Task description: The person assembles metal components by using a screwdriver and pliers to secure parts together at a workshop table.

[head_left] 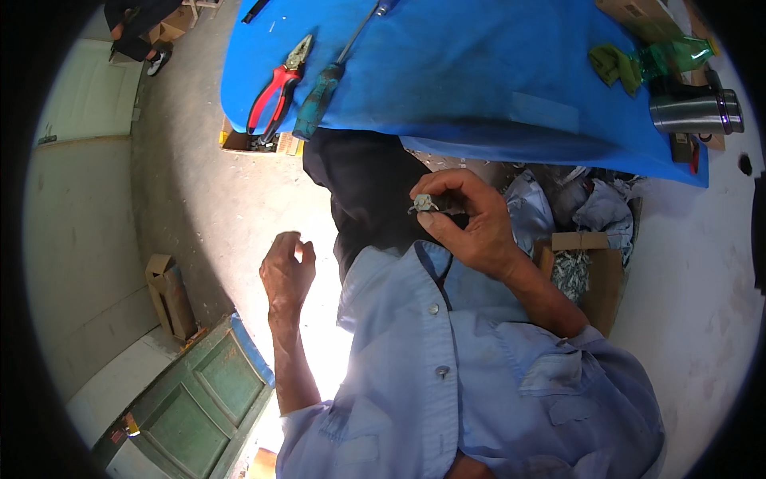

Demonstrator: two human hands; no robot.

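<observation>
My right hand (pixel 477 225) is raised over my lap, thumb and forefinger pinching a small block-shaped part (pixel 426 203). Its end is pale metal with thin prongs sticking out, and its darker body runs back into the fingers. Out to the left, beside my knee, my left hand (pixel 287 267) has its fingers curled and the thumb tip near the forefinger. Whether anything small sits in that pinch is hidden. Red-and-black pliers (pixel 277 92) lie on the blue-covered table (pixel 479 72). A screwdriver (pixel 321 97) with a worn teal handle rests beside them.
On the table's right are a steel flask (pixel 692 112), a green bottle (pixel 674 57) and a green cloth (pixel 616 68). A cardboard box (pixel 605 279) with many small metal pieces stands by my right elbow. A green panelled door (pixel 199 407) is at lower left. Another person (pixel 140 28) is at far left.
</observation>
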